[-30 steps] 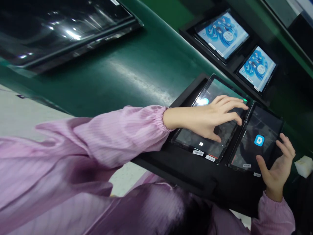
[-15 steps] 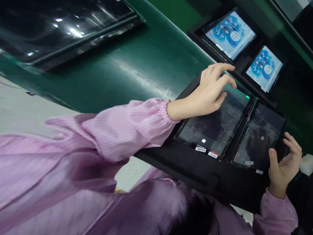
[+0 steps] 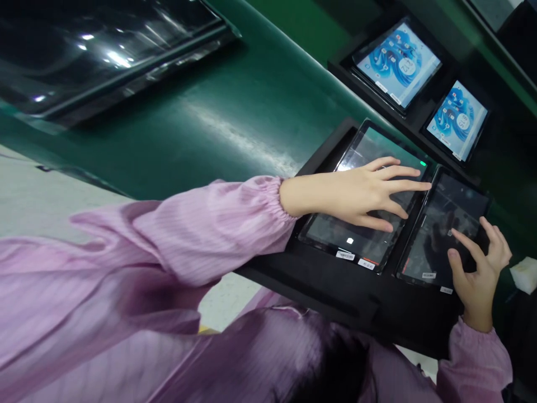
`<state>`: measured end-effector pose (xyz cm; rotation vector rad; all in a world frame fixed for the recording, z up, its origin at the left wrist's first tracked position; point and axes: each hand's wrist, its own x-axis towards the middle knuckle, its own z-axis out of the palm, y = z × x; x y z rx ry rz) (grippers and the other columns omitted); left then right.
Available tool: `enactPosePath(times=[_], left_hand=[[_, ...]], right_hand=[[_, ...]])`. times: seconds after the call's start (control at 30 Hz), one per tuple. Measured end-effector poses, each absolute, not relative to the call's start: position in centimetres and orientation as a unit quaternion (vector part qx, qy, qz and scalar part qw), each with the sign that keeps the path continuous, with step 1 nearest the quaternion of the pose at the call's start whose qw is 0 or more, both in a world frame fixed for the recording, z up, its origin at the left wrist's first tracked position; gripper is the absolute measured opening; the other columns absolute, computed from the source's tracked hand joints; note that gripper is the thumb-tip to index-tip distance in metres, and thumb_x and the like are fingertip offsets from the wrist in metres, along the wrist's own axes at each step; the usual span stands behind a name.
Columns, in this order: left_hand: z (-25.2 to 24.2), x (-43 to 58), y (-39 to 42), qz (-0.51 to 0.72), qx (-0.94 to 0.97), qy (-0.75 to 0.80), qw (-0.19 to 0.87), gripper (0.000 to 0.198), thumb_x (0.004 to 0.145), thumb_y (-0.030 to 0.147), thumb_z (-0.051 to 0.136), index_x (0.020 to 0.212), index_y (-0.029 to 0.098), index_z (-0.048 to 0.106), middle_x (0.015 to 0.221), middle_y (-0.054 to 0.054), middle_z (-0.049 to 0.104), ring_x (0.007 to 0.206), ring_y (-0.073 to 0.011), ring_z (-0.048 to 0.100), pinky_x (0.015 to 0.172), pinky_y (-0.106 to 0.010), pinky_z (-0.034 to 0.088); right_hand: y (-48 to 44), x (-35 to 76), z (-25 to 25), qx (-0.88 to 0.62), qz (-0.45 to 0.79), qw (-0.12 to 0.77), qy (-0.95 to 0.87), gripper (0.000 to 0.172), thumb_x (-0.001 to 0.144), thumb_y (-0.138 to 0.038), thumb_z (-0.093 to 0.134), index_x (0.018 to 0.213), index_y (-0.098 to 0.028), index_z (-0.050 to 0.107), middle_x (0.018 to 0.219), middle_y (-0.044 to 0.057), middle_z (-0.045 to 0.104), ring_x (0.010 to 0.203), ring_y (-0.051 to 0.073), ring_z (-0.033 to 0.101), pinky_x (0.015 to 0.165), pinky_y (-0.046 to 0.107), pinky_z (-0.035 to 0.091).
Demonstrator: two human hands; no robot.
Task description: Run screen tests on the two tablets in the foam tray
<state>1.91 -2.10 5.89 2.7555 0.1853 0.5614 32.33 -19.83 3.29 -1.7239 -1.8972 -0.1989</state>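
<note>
Two dark-screened tablets lie side by side in a black tray (image 3: 319, 296). Over the left tablet (image 3: 327, 226) my left hand (image 3: 364, 196) is stretched out flat with its fingers spread, the fingertips reaching toward the gap between the two. A small camera icon and a green mark glow on that screen. My right hand (image 3: 480, 266) is at the lower right of the right tablet (image 3: 432, 238), its index finger extended to an icon on the glass and its thumb apart. Whether that fingertip touches the screen I cannot tell. Both tablets carry white labels along their lower edges.
Behind, another black tray holds a lit tablet (image 3: 400, 64) and a second lit tablet (image 3: 457, 120), both with blue wallpaper. A glossy black wrapped panel (image 3: 109, 50) lies on the green table (image 3: 201, 129) at the upper left. A white block (image 3: 524, 274) sits at the far right.
My left hand has moved down from the left tablet's top edge and spread its fingers across the screen. My right hand has shifted left, its index finger now extended over the right tablet.
</note>
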Motion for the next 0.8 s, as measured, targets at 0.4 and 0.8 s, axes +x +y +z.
enactPosePath(times=[0.4,0.8], left_hand=[[6.5,-3.5,1.3,0.287,0.943,0.1,0.135,0.038,0.102,0.038,0.067,0.068,0.024,0.076,0.108,-0.003,0.083,0.121,-0.0306,0.072,0.117,-0.054,0.043],[5.7,-3.8,0.5,0.308,0.937,0.099,0.13,0.034,0.101,0.039,0.06,0.077,0.024,0.078,0.112,-0.006,0.082,0.113,-0.0266,0.072,0.103,-0.044,0.05]], right_hand=[[-19.7,32.7,3.2,-0.655,-0.102,0.339,-0.668,0.026,0.104,-0.045,0.066,0.107,-0.024,0.082,0.147,0.013,0.066,0.144,0.042,0.053,0.12,0.069,0.036],[-19.5,32.8,2.8,-0.632,-0.093,0.319,-0.7,0.024,0.103,-0.043,0.066,0.108,-0.026,0.082,0.149,0.011,0.064,0.141,0.04,0.056,0.118,0.068,0.037]])
